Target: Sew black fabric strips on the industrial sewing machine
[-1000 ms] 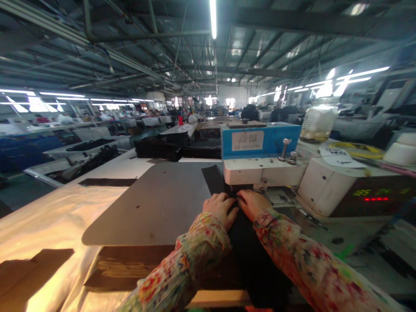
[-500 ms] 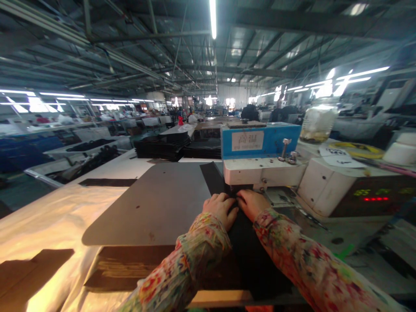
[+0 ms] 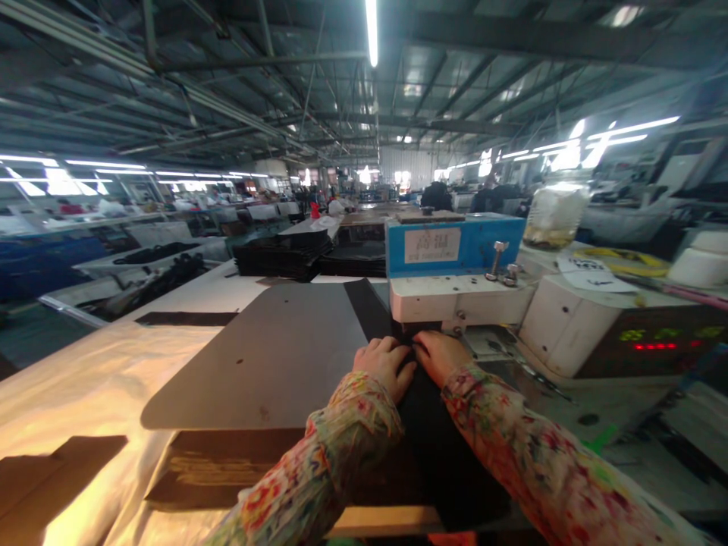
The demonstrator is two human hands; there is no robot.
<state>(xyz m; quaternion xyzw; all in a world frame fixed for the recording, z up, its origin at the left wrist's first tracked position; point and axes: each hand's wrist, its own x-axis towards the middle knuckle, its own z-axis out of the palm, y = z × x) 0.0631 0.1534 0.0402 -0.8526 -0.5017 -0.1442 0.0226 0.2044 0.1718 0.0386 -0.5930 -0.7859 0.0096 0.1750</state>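
A long black strip of sheet material (image 3: 449,447) runs from the table's near edge, under my hands, to the foot of a machine with a blue and white head (image 3: 460,299). My left hand (image 3: 384,364) has its fingers bent and pressed together on the strip's left side. On the other side my right hand (image 3: 440,353) is closed, its fingertips gripping the material right by the machine's working point. That point is hidden by the fingers and the head. The strip's far end (image 3: 364,303) lies over a grey plate (image 3: 255,364).
Brown sheets are stacked (image 3: 227,466) below the plate's near edge. Black stacks (image 3: 284,254) stand farther back. On the right are a control box with a lit display (image 3: 654,341), a glass jar (image 3: 554,212) and a yellow coil (image 3: 626,262).
The black strip's far end has slid slightly away from me and to the left over the plate. Both hands stay almost in place on it.
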